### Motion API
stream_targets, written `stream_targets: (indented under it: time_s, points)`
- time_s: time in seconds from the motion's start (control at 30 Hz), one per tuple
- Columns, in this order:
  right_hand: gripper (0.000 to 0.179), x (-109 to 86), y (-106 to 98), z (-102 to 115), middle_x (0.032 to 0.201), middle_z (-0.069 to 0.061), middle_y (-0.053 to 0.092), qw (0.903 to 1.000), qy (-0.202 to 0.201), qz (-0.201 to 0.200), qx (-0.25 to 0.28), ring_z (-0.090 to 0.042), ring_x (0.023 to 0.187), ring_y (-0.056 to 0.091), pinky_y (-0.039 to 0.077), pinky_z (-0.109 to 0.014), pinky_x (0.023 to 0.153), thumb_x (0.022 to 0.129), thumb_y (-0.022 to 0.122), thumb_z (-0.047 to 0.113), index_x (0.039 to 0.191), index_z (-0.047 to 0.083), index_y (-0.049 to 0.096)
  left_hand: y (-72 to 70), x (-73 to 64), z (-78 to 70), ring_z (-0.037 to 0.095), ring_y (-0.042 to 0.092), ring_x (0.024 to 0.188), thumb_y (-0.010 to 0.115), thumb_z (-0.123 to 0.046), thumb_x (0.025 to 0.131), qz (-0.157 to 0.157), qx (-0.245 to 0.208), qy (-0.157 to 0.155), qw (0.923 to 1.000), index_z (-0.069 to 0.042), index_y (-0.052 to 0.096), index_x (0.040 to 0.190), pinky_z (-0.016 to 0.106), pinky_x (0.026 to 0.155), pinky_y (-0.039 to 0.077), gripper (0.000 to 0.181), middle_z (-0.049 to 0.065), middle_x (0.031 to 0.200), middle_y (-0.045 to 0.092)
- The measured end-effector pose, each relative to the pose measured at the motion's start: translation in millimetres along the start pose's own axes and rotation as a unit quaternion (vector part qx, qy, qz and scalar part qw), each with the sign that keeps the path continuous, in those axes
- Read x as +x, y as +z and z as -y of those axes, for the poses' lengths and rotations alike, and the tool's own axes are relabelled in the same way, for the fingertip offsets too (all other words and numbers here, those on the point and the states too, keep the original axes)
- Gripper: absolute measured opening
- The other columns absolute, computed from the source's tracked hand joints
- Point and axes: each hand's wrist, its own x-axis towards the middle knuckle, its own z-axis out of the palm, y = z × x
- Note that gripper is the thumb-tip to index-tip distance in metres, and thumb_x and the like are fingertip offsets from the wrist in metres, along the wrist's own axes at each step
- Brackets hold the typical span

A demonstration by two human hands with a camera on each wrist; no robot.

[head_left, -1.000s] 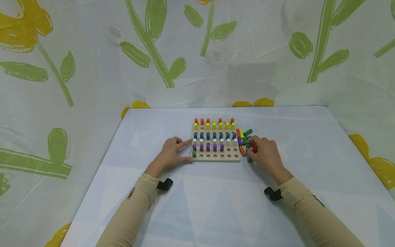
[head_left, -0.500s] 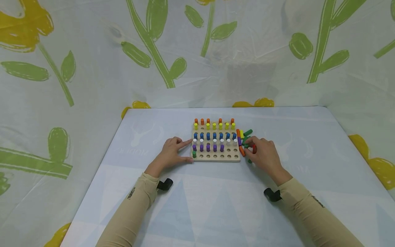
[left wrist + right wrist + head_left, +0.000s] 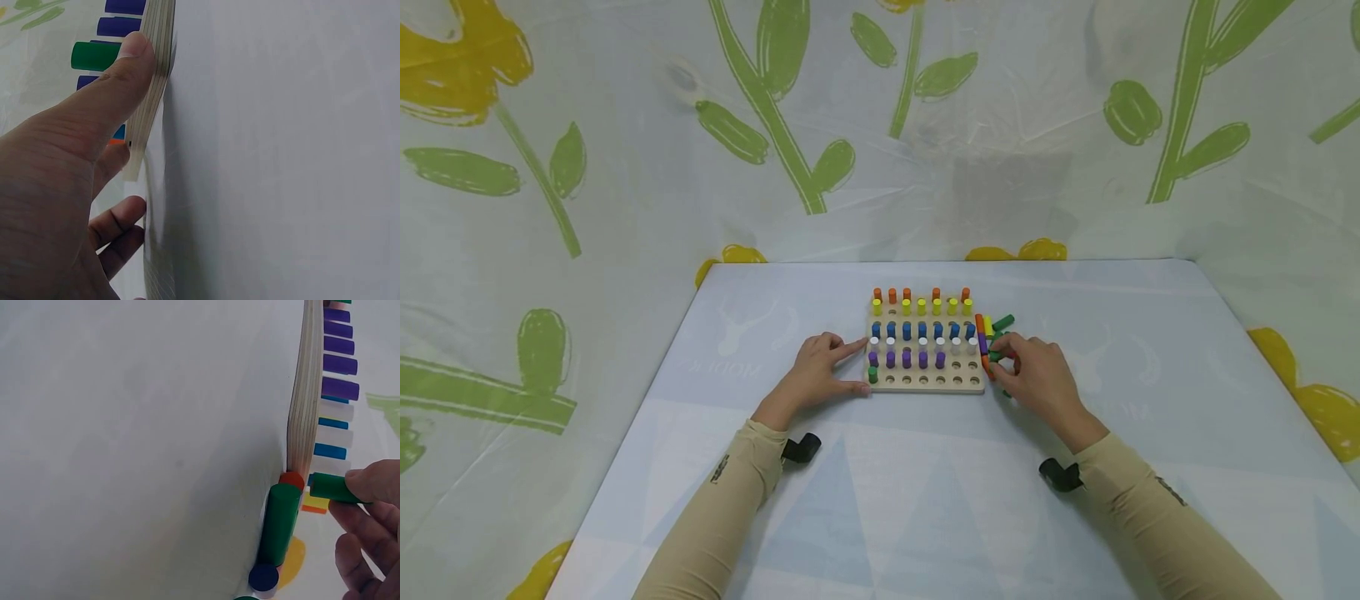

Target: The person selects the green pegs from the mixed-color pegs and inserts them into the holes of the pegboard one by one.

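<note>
A pale wooden pegboard (image 3: pixel 925 388) holds upright rows of orange, yellow, blue, white and purple pegs, with one green peg (image 3: pixel 872 375) at its near left corner. My left hand (image 3: pixel 816 367) steadies the board: the thumb (image 3: pixel 128 69) presses against its near edge and the forefinger touches its left side. Just right of the board, my right hand (image 3: pixel 1041 371) pinches a green peg (image 3: pixel 331 487) between thumb and forefinger. That peg is raised beside the board, level with its pegs in the right wrist view.
Loose pegs lie along the board's right side, among them an orange peg (image 3: pixel 980 322), a purple peg (image 3: pixel 982 343), a yellow peg (image 3: pixel 988 324) and a green peg (image 3: pixel 1003 322). Another loose green peg (image 3: pixel 280 519) shows in the right wrist view. The pale tabletop (image 3: pixel 895 500) surrounds them.
My right hand has shifted slightly left, closer to the board's right edge. A red piece seen by its fingers earlier is now hidden. The left hand and board stay put.
</note>
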Motion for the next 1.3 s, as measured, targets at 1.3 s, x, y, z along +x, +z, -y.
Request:
stream_targets:
  time_s: [1.3]
  points:
    - [0.032, 1.2, 5, 16, 0.099, -0.005, 0.072, 0.9994, -0.029, 0.018, 0.009, -0.022, 0.081, 0.054, 0.039, -0.045, 0.083, 0.090, 0.079, 0.023, 0.117, 0.009, 0.069, -0.1, 1.2, 1.4, 0.028, 0.034, 0.115, 0.079, -0.063, 0.078, 0.008, -0.001, -0.004, 1.0000, -0.036, 0.041, 0.155, 0.044, 0.099, 0.033, 0.090, 0.006, 0.118, 0.040]
